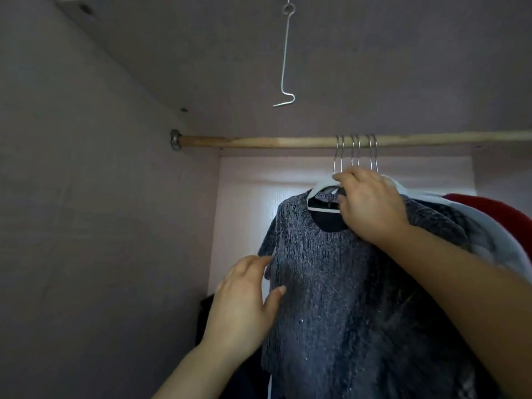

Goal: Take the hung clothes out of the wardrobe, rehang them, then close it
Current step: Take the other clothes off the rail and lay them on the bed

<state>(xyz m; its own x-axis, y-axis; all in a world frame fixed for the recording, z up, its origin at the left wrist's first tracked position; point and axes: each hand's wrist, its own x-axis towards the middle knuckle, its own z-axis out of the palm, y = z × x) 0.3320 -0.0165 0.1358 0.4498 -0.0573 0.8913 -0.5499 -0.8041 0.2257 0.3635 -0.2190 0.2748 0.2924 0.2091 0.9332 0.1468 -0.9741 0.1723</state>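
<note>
- Your right hand (371,208) is closed on the white hanger (322,187) at its neck, just below the bunched metal hooks (355,151). The fingers curl over the top of the hanger.
- Your left hand (244,300) is open. Its straight fingers touch the left sleeve edge of the dark top (331,283), lower down and to the left of the right hand.
- The rail (259,141) runs left to right straight across your view. The hooks sit over it towards its right end, and the stretch to its left end bracket is bare.
- The hanger's long axis lies roughly along the rail, with the top's front turned to you. The hooks rise straight above your right hand, so that hand is the nearer one to work them.
- I judge that any move off the rail must go up first, then across the rail's line towards you. The left hand is only placed to steady the cloth.
- The top is a dark grey-blue knit with a fine glitter, short sleeves and a round neck. It hangs foremost in the bunch.
- Behind it, to the right, hang a pale garment (489,234) and a red garment (489,205), pressed close. The hooks are tight together, so you may snag a neighbour.
- A wire hook (285,53) dangles from the wardrobe's ceiling, above the rail and well apart from it.
</note>
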